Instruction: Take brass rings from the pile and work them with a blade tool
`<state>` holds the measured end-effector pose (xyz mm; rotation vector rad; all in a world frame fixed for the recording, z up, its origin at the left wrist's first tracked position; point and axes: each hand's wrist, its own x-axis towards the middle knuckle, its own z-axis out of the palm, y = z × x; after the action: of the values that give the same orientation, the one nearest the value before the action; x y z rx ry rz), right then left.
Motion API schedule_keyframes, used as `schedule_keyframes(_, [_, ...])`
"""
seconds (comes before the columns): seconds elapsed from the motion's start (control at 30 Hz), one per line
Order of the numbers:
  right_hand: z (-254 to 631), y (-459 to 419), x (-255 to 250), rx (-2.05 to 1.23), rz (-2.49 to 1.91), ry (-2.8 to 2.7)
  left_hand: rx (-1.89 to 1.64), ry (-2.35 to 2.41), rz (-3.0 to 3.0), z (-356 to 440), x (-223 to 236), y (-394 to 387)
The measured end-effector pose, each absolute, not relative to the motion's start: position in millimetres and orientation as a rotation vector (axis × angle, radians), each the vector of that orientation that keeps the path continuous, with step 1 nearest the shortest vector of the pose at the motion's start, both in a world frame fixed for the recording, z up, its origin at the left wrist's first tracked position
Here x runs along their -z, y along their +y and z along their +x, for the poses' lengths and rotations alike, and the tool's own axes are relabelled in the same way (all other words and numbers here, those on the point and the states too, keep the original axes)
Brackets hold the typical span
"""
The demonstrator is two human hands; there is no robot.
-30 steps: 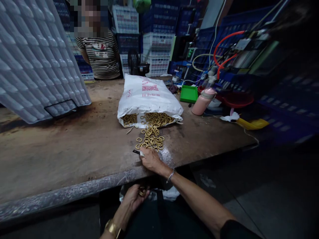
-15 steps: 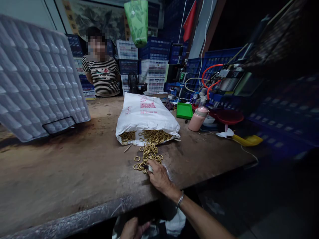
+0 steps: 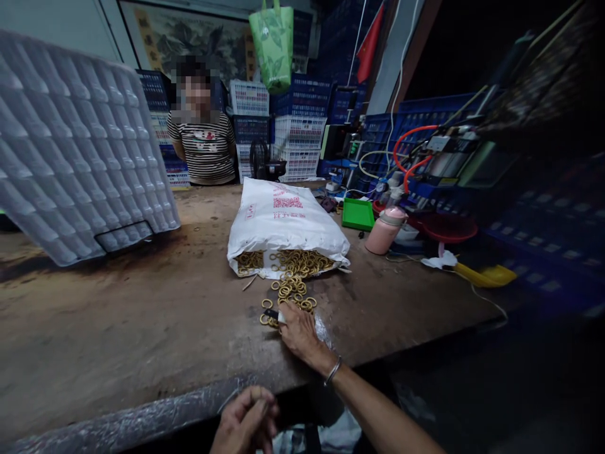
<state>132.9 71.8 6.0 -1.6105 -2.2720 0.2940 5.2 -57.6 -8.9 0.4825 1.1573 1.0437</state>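
Observation:
My right hand (image 3: 300, 331) is closed around a small tool (image 3: 274, 314) with a flat dark tip and a pale handle; its exact kind is unclear. The tip lies over brass-coloured rings (image 3: 293, 290) on the table, and my hand covers some of them. These rings trail out of the open mouth of a white woven sack (image 3: 290, 217) with red print, which lies on its side with more rings inside. My left hand (image 3: 248, 416) is at the table's front edge, fingers curled and thumb against them. Whatever is in it, if anything, cannot be made out.
On the left stands a tall stack of clear moulded plastic (image 3: 89, 151). To the right are a pink bottle (image 3: 386, 230), a green tray (image 3: 358, 214), a red dish (image 3: 449, 227) and a yellow scoop (image 3: 486, 275). A person (image 3: 202, 142) stands across the table (image 3: 142, 328).
My left hand has risen from below the table's edge, up and slightly left. My right hand stays at the rings with the tool. The view has shifted slightly.

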Motion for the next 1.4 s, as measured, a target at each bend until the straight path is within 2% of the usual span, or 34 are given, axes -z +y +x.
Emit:
schedule_keyframes(0.17, [130,60,-15,-0.39,-1.338,-2.205,-1.292,1.35,0.588,3,-13,-23])
schedule_keyframes(0.33, [125,44,-12,-0.597,-1.133,-2.14,-1.304,1.354,0.741,6,-14,-6])
schedule_keyframes(0.53, [122,38,-14,-1.101,-1.231,-1.885,-1.366,1.405,0.87,7,-5,-11])
schedule_keyframes(0.73, [118,40,-17,-1.319,-1.31,-1.793,-1.387,1.462,1.042,3,2,-15])
schedule_keyframes(0.93, [114,38,-12,-1.222,-1.29,-1.801,-1.155,1.363,0.783,1,-16,-15])
schedule_keyframes(1.1, [113,36,-14,-1.294,-1.227,-1.821,-1.14,1.264,0.757,-3,-16,-16])
schedule_keyframes(1.4, [121,31,-21,-0.807,-1.369,-2.358,-1.231,1.195,0.729,-6,0,-13])
